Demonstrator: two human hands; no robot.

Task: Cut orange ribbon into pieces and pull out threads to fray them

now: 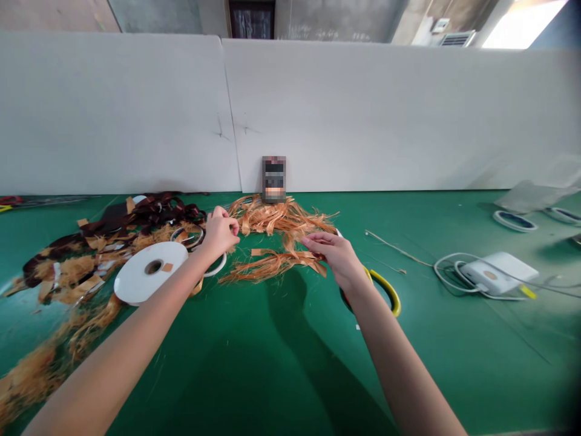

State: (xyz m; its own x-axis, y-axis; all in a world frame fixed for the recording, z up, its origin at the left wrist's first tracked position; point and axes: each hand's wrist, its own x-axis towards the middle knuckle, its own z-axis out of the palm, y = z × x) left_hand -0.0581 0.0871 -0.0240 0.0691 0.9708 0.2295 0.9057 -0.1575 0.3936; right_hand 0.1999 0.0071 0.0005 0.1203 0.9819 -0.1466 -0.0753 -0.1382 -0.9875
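You have glossy orange-tan fibre strips, a plain green tabletop, a round white spool, dark brown ribbon and a yellow-and-black looped handle.

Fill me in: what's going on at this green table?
A person is handling tan fibre strands with bare hands. The right hand appears to pinch a wispy strand between the main heap and a smaller bundle nearer the person. The left hand is at the heap's left edge; its grip is unclear. A white spool lies beside the left forearm.
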